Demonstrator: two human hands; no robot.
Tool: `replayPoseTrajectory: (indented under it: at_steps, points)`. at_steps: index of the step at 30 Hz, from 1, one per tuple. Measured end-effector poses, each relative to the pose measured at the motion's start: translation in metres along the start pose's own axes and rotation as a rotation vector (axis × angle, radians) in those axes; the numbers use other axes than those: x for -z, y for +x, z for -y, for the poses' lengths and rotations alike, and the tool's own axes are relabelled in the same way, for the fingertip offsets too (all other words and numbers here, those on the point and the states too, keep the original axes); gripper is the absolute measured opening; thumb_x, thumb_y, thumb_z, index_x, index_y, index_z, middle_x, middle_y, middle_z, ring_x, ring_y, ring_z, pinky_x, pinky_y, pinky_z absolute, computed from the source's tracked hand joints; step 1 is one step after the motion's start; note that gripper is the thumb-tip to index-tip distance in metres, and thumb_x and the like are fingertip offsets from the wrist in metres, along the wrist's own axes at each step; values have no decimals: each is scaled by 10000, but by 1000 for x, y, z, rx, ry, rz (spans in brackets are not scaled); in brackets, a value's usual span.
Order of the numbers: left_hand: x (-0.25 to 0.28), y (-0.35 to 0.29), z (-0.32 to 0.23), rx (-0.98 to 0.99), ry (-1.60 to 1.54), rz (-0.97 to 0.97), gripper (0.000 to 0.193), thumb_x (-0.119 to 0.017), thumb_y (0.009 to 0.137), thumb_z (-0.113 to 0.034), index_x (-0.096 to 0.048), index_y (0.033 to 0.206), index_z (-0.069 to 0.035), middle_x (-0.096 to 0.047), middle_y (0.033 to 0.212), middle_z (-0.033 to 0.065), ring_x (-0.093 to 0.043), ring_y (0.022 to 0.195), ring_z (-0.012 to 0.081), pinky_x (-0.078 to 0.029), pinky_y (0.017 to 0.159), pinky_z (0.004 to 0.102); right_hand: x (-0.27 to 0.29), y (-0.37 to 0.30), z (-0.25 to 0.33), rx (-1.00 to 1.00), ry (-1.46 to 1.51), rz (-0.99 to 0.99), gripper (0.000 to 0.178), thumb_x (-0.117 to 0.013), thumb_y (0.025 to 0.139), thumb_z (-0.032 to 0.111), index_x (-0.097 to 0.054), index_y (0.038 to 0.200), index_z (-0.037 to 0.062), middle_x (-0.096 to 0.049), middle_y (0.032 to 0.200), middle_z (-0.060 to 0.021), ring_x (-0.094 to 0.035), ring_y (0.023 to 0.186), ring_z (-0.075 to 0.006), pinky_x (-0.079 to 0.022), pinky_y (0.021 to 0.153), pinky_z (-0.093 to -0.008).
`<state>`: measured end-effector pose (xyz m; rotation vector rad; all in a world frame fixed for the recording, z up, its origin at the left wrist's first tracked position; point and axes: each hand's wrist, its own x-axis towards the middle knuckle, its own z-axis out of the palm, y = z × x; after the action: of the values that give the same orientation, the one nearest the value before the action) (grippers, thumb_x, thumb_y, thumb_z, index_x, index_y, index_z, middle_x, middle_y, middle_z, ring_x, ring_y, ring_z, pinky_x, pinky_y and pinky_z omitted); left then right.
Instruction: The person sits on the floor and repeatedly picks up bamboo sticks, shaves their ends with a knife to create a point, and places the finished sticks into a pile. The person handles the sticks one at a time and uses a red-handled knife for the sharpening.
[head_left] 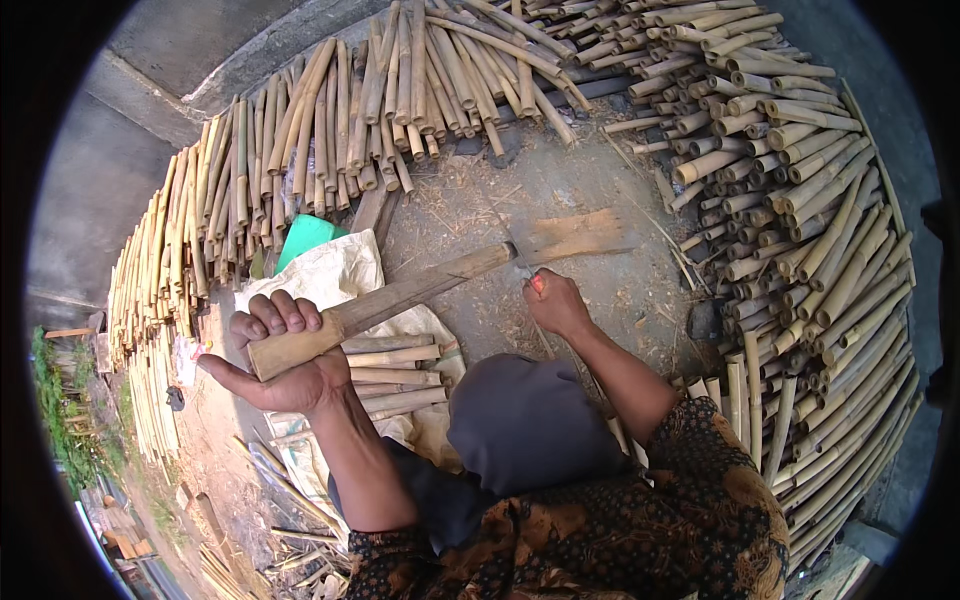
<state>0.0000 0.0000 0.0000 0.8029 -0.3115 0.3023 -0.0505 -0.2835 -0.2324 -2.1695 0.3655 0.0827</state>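
Note:
My left hand has its fingers curled round the near end of a bamboo pole, with the thumb stretched out to the left. The pole slants up to the right, and its dark far end lies by a flat wooden board on the floor. Closed round the red-orange handle of a thin-bladed tool is my right hand. The narrow blade runs up and left past the pole's far end; whether it touches the bamboo or is a knife or a saw, I cannot tell.
Cut bamboo poles lean along the far left wall. A high stack of bamboo fills the right side. Beside my left forearm, short bamboo pieces lie on a pale sack, near a green object. Shavings litter the floor.

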Motion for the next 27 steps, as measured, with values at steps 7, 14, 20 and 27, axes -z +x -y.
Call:
replayPoseTrajectory:
  at_steps: [7,14,20,27]
  points:
    - [-7,5,4,113,-51,-143,657,-329,1026,-665,-486,721,-104,-416,674,47,-428,603,177,-377,570,321,12,-34,19,100,29,42,289,-625,895,266,-617,929,-21,-665,795,-288,-664,801,-479,-522,723,-519]
    - [9,10,0,116,-163,133,679,-301,1034,-661,-511,715,-99,-440,653,43,-430,562,171,-389,527,313,20,-5,0,-171,-107,-51,281,-632,912,283,-632,922,2,-659,816,-291,-642,826,-488,-514,726,-509]
    - [20,22,-2,116,-154,129,648,-326,1036,-642,-510,730,-102,-452,666,39,-434,550,165,-374,519,306,1,-10,-39,-134,-66,7,336,-604,907,330,-671,962,4,-680,923,-304,-675,952,-451,-525,830,-505]
    - [29,30,6,58,-124,-326,587,-403,1002,-633,-470,748,-108,-437,693,49,-424,618,194,-387,583,351,7,4,-152,-336,-331,-65,360,-599,890,318,-696,909,-28,-696,950,-292,-681,948,-450,-539,849,-501]
